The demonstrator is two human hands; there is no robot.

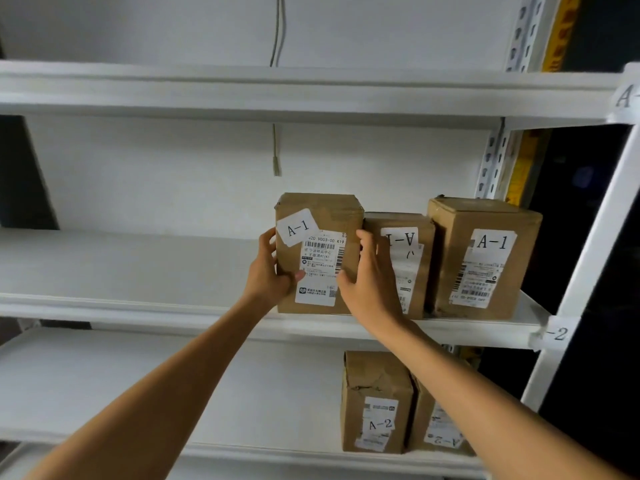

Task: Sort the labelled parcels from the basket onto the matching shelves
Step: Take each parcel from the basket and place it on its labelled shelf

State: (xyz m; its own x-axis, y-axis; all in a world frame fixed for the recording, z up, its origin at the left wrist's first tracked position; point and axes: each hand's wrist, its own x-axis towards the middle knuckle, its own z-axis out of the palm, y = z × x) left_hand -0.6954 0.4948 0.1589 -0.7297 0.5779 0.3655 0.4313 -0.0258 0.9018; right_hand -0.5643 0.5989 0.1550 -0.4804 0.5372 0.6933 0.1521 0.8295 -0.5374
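Gripping parcel [318,216], hands [268,271] [370,282] cover label edges.

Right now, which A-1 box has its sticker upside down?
The middle box of the three: its A-1 sticker is upside down. The held box and the rightmost box read the right way up.

Parcel [318,216] label [320,268] print, between left hand [270,271] and right hand [370,282], unreadable. A-1 box [412,265] right of right hand half covered by it. Tag [627,95] far up-right of hands cut by edge.
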